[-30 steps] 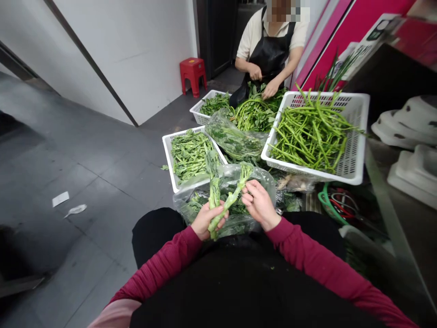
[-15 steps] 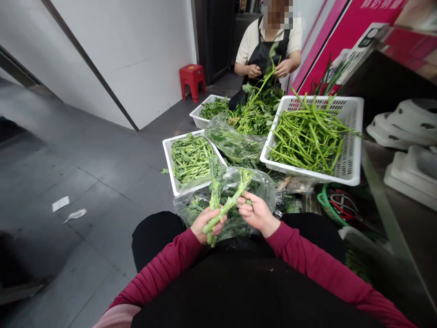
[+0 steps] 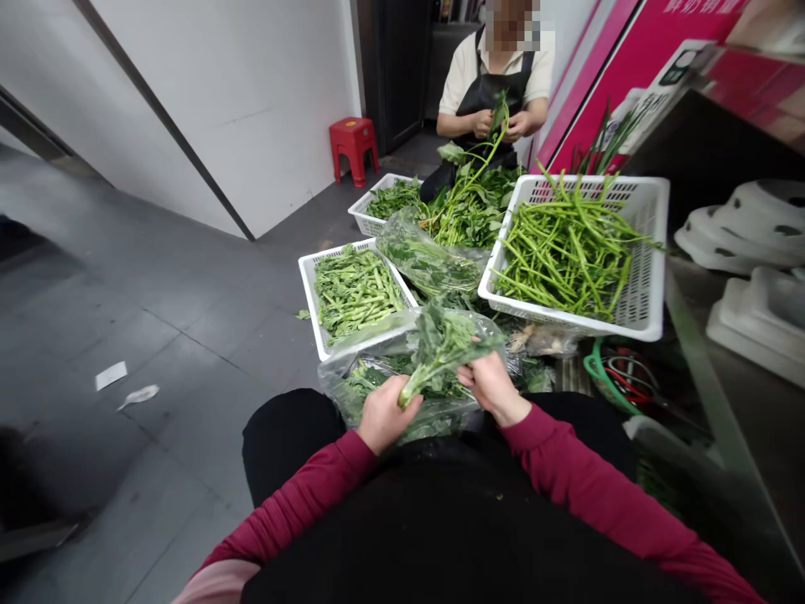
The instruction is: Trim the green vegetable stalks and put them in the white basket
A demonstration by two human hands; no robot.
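My left hand [image 3: 388,413] is closed around the thick pale base of a leafy green vegetable stalk [image 3: 433,356], which tilts up to the right. At its leafy side, my right hand [image 3: 494,384] pinches a leaf with curled fingers. Below both hands lies an open clear plastic bag [image 3: 340,369] holding more leafy greens, just in front of my knees. Beyond it on the left stands a white basket [image 3: 312,298] filled with trimmed green stalks [image 3: 355,289].
A larger white basket [image 3: 654,252] of long thin green stems stands at right. Across from me, a co-worker [image 3: 494,92] handles a leafy stem above a pile of greens [image 3: 469,210]. Further back are a small white basket [image 3: 368,225] and a red stool [image 3: 354,149].
Two stalks crossed in my left hand earlier; now one leafier stalk shows there, leaning right. My right hand has moved slightly right and down onto its leaf. The co-worker's hands have come closer together.
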